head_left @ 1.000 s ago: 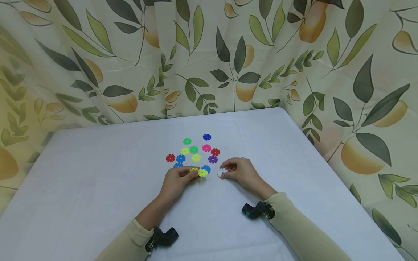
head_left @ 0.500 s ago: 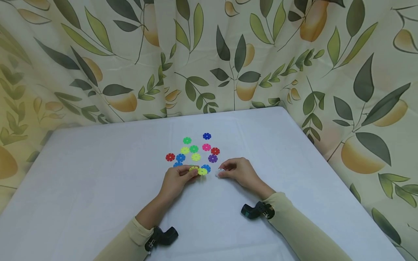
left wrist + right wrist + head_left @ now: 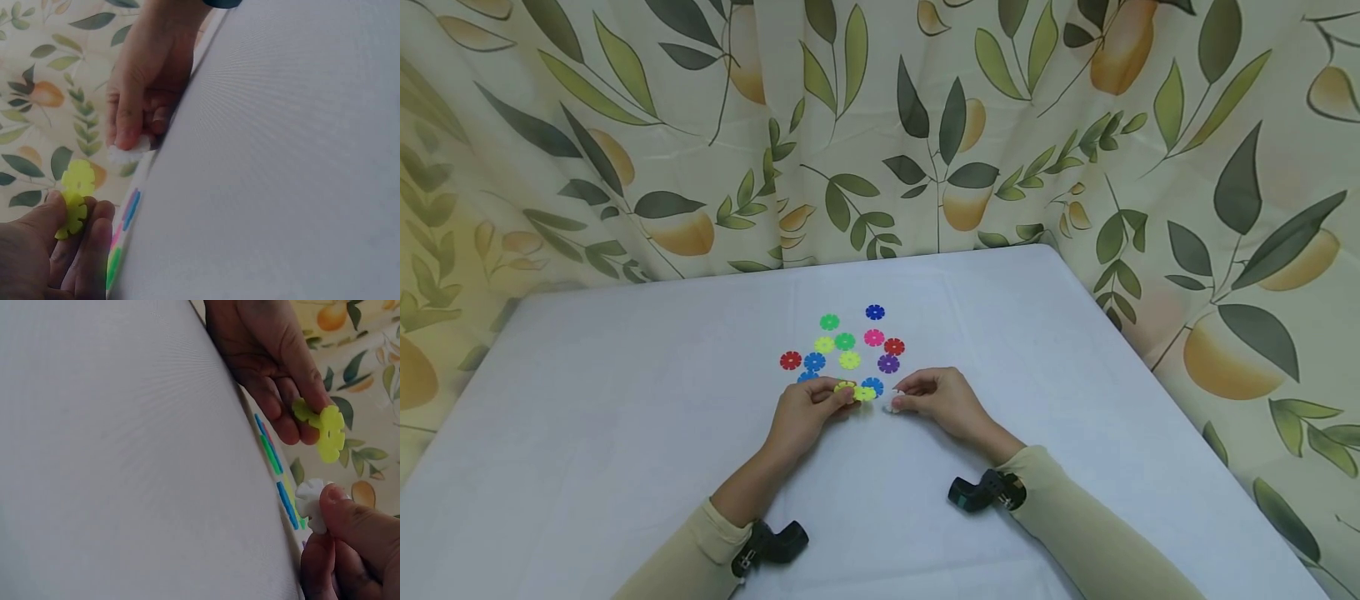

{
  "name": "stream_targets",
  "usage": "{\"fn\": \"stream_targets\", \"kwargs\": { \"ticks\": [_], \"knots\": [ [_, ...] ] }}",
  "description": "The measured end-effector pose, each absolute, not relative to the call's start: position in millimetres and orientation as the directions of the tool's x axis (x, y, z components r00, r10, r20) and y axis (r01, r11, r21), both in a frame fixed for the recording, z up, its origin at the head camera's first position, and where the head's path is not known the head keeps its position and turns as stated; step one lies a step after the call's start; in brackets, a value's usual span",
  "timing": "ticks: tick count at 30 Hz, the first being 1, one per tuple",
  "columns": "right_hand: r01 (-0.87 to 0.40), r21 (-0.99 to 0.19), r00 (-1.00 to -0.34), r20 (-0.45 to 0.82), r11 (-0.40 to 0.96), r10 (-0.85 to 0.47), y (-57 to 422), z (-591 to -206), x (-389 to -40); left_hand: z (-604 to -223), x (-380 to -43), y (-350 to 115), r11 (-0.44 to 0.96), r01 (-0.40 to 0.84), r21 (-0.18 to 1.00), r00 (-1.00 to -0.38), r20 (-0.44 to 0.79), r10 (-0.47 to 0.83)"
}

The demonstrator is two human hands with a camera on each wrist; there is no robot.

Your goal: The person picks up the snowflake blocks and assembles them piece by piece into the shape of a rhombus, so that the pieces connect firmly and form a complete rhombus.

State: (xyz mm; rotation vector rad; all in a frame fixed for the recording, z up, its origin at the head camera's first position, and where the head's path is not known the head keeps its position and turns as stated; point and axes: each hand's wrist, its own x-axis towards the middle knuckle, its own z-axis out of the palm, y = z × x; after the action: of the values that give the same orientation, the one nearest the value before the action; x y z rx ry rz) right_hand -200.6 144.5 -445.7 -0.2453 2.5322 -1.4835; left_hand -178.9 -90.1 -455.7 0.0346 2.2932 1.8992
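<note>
My left hand pinches a pair of yellow interlocking discs between thumb and fingers. The two are joined at an angle, slot in slot, as the left wrist view shows of the outer yellow disc. Just to the right, my right hand pinches a white interlocking disc by its edge, tilted nearly edge-on in the head view. A small gap separates the white disc from the yellow pair. The blue disc lies on the table behind that gap.
Several loose discs lie flat beyond the hands, among them a red disc, a purple disc, a pink disc and a dark blue disc. A white cloth covers the table. A leaf-patterned curtain hangs behind it.
My right hand has moved slightly left, toward the yellow pair, and the white disc has turned from facing the head camera to nearly edge-on. The left hand has stayed almost still.
</note>
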Motion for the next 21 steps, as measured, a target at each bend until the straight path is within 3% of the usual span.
{"fn": "stream_targets", "kwargs": {
  "ticks": [21],
  "knots": [
    [-0.038,-0.940,-0.963,-0.056,0.338,-0.263,136.0,-444.0,-197.8,-456.2,-181.2,-88.9,0.156,-0.111,0.981,-0.986,-0.128,0.105]
  ]
}}
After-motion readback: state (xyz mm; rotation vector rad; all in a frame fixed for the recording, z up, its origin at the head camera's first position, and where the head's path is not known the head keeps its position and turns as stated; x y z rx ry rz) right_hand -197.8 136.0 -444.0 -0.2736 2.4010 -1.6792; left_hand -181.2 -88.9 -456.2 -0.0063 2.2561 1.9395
